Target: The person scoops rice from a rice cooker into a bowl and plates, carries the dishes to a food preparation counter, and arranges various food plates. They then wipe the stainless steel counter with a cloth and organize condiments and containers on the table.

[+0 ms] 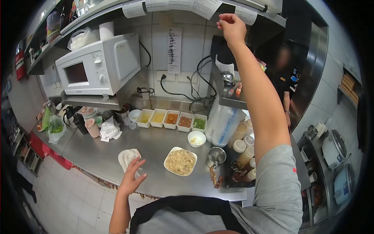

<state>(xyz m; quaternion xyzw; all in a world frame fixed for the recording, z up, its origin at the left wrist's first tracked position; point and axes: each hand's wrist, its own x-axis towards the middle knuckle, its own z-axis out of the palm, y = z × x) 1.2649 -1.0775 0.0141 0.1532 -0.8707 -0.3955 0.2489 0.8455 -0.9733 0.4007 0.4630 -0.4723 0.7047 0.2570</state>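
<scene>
My right hand point(232, 30) is raised high, just below and beside the paper slips point(207, 8) hanging from the shelf edge. Its thumb and fingertips are pinched together; whatever is between them is too small to make out. Over the counter's front edge, my left hand point(133, 178) has its fingers spread and holds nothing. Just beyond its fingers lies a crumpled white cloth point(126, 159). A square white bowl point(165, 165) of pale, crumbly food point(180, 161) stands on the steel counter to the right of that hand.
Several white tubs point(172, 120) of chopped ingredients line the back, near a small white bowl point(196, 139). A metal pot point(216, 156) and squeeze bottles point(246, 155) stand right. A microwave point(102, 69) sits on a raised shelf left. Another person point(283, 82) stands beyond my right arm.
</scene>
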